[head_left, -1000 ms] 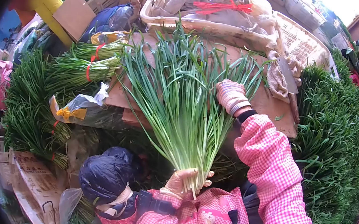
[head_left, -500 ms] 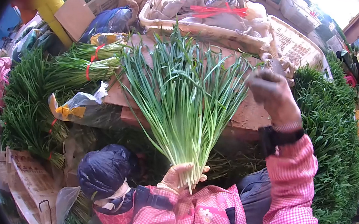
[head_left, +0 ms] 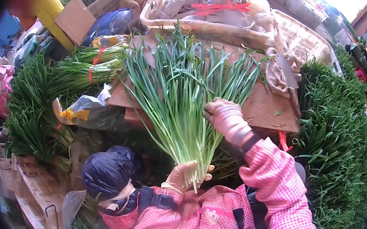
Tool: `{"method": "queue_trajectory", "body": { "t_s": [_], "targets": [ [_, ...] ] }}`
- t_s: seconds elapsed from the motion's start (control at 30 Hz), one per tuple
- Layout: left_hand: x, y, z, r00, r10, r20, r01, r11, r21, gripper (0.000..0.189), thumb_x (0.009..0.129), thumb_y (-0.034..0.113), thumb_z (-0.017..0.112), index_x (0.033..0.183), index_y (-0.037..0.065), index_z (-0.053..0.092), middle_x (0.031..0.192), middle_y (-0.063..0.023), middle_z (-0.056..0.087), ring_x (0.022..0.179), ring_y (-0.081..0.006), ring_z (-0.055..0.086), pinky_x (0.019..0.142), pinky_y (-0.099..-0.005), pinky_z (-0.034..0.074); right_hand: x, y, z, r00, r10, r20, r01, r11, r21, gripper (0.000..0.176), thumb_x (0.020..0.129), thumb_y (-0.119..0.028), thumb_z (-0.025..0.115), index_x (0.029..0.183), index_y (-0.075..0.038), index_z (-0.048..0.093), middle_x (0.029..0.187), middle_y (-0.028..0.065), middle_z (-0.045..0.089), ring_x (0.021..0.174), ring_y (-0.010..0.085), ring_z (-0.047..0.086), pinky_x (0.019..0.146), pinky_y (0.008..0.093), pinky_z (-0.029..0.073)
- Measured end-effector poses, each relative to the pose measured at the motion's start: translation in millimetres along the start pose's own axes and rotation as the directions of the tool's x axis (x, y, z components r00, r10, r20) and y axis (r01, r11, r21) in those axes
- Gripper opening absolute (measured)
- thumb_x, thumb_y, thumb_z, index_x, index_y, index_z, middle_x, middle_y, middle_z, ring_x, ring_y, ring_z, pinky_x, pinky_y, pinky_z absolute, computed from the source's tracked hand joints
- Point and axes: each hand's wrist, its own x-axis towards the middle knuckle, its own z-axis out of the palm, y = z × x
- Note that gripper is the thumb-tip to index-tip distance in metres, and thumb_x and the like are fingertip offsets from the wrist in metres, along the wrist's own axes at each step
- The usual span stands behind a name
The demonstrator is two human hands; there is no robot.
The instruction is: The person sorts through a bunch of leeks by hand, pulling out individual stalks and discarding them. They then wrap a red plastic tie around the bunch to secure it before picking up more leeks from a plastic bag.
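A fanned bunch of garlic chives (head_left: 185, 101) spreads over the brown board, its pale stalk ends pointing at my body. My left hand (head_left: 181, 174), in a pale glove, is closed round the lower stalks, and the cut ends stick out past the fingers. Over the right side of the bunch is my right hand (head_left: 226, 117), gloved with darkened fingertips, its fingers curled against the stalks. Which stalks they grip is partly hidden. A knife (head_left: 287, 71) lies on a crumpled cloth at the board's right end.
The brown board (head_left: 271, 111) carries the bunch. Behind it is a cream basket (head_left: 152, 17) with cloths and red ties. Tied chive bundles (head_left: 102, 70) lie left. Heaped chives (head_left: 336, 142) stand right. A dark blue plastic-covered shape (head_left: 110, 169) sits beside my left arm.
My right hand has come down and left from above the board's right side onto the chives. The knife and cloth behind it now show fully. My left hand keeps its hold.
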Motion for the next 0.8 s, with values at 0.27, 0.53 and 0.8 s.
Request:
{"method": "queue_trajectory", "body": {
  "t_s": [0.27, 0.53, 0.8],
  "targets": [
    [-3, 6, 5, 0.988, -0.135, -0.079, 0.132, 0.991, -0.039, 0.044, 0.079, 0.015, 0.059, 0.115, -0.008, 0.047, 0.103, -0.0274, 0.058, 0.079, -0.0374, 0.063, 0.069, -0.038, 0.055, 43, 7, 16, 0.927, 0.338, 0.164, -0.317, 0.938, -0.142, 0.015, 0.078, -0.014, 0.056, 0.085, -0.008, 0.068, 0.081, 0.0107, 0.067, 0.078, 0.0252, 0.066, 0.064, 0.0375, 0.053],
    [-1, 2, 15, 0.995, -0.033, -0.099, 0.026, 0.997, -0.071, 0.069, 0.075, 0.012, 0.059, 0.133, -0.006, 0.027, 0.107, -0.0289, 0.055, 0.079, -0.0398, 0.063, 0.056, -0.0383, 0.059, -37, 76, -62, 0.892, 0.452, -0.011, -0.12, 0.261, 0.958, 0.017, 0.078, -0.021, 0.066, 0.079, -0.004, 0.067, 0.065, -0.001, 0.059, 0.05, 0.0077, 0.048, 0.048, 0.0219, 0.038],
    [-3, 2, 17, 0.996, -0.054, 0.066, 0.052, 0.998, 0.03, 0.061, 0.075, 0.015, 0.061, 0.129, -0.002, 0.037, 0.121, -0.024, 0.049, 0.101, -0.0398, 0.056, 0.082, -0.0526, 0.049, -102, 5, 25, 0.864, 0.099, 0.493, -0.502, 0.132, 0.854, 0.038, 0.085, -0.033, 0.058, 0.109, -0.004, 0.057, 0.087, 0.0025, 0.064, 0.073, 0.0126, 0.058, 0.068, 0.0298, 0.048]
  ]
}}
